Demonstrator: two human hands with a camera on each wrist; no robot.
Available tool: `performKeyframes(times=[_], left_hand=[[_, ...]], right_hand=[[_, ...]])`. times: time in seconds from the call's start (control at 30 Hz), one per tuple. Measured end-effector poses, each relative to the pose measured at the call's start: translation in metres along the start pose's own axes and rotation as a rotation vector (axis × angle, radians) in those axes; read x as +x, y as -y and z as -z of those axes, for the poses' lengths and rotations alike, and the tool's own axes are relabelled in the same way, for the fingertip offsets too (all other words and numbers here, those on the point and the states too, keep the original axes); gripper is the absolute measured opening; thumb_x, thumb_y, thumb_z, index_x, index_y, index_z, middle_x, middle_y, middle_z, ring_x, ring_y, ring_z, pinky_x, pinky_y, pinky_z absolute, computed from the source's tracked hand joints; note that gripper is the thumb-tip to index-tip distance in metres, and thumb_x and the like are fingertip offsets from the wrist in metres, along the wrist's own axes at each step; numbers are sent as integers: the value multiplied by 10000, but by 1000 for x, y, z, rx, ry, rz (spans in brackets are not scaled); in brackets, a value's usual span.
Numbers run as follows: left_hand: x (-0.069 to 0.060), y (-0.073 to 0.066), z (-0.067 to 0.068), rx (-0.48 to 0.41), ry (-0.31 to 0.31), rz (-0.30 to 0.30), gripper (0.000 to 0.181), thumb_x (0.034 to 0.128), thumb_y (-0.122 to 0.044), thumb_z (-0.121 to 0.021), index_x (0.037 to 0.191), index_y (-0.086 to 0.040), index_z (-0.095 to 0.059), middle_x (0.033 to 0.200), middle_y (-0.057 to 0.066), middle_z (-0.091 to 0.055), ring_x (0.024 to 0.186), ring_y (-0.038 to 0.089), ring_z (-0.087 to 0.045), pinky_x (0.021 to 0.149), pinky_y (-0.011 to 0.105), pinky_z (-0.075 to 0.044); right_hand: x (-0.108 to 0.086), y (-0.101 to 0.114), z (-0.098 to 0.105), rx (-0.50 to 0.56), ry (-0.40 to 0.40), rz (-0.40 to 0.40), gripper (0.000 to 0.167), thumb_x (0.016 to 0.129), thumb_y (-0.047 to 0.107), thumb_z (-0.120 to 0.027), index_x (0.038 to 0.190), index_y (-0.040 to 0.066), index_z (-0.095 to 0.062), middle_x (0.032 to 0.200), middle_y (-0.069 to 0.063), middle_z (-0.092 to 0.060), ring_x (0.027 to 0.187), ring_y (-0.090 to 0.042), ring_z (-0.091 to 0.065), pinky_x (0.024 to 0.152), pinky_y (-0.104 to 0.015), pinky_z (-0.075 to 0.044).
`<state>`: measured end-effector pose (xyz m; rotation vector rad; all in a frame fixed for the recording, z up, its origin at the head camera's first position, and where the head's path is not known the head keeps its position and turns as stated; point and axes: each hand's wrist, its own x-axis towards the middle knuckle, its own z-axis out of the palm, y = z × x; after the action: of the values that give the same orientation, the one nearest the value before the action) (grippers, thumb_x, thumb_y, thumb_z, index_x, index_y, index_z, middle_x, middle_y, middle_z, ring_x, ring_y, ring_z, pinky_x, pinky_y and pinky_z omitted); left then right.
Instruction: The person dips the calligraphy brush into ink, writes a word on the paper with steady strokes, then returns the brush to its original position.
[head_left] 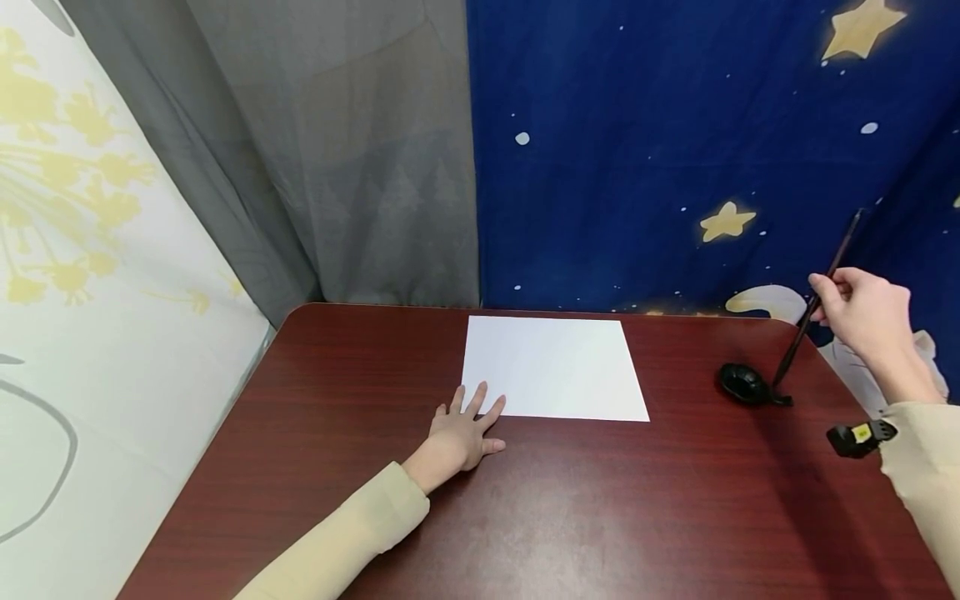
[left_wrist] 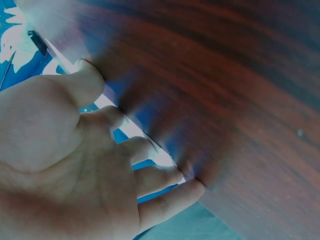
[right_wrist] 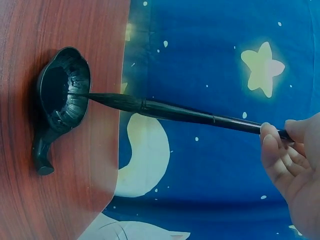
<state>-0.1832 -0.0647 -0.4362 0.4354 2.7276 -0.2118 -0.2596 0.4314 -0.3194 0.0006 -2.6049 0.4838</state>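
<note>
My right hand pinches the dark handle of a calligraphy brush between thumb and fingers. In the right wrist view the brush has a dark, pointed tip at the rim of a black ink dish, which holds dark liquid and has a curved stem-like handle. The dish stands at the table's right side. Fingers spread, my left hand rests at the lower left corner of a blank white sheet of paper. In the left wrist view the left palm shows, fingertips toward the table.
The reddish-brown wooden table has rounded far corners. Behind it hang a grey curtain and a blue curtain with stars. A white patterned cloth hangs at the left. A small black device is on the right wrist.
</note>
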Motion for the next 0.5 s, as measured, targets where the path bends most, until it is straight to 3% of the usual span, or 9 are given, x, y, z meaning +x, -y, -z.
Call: performKeyframes(times=[0.1, 0.2, 0.33, 0.5], left_hand=[[0, 0, -1, -6, 2, 0, 686, 1030, -581, -360, 1635, -336, -150, 1700, 5, -54, 1542, 303, -119, 1160, 477, -315], [0, -1, -2, -10, 6, -1, 685, 1031, -576, -356, 1636, -336, -143, 1701, 8, -45, 1543, 301, -111, 1161, 476, -314], [0, 0, -1, -10, 11, -1, 685, 1032, -576, -357, 1636, -335, -143, 1701, 10, -42, 1543, 302, -108, 1160, 482, -314], [0, 0, -1, -7, 8, -1, 686, 1033, -576, -355, 1637, -333, -139, 1701, 12, -36, 1544, 304, -105, 1161, 485, -311]], right_hand=[[-1, -1, -2, 2, -4, 13, 363, 1074, 195, -474, 987, -149, -553, 618, -202, -655, 456, 280, -275, 782, -584, -409], [-1, -3, -3, -5, -14, 29, 351, 1070, 193, -487, 964, -131, -570, 616, -187, -662, 470, 284, -284, 709, -399, -406], [-2, -5, -3, -11, -34, 42, 329, 1062, 181, -508, 920, -104, -590, 612, -176, -666, 473, 278, -298, 593, -176, -288], [-2, -5, -4, 8, -59, 64, 308, 1053, 151, -520, 913, -112, -597, 621, -201, -666, 484, 284, -306, 548, -124, -272]])
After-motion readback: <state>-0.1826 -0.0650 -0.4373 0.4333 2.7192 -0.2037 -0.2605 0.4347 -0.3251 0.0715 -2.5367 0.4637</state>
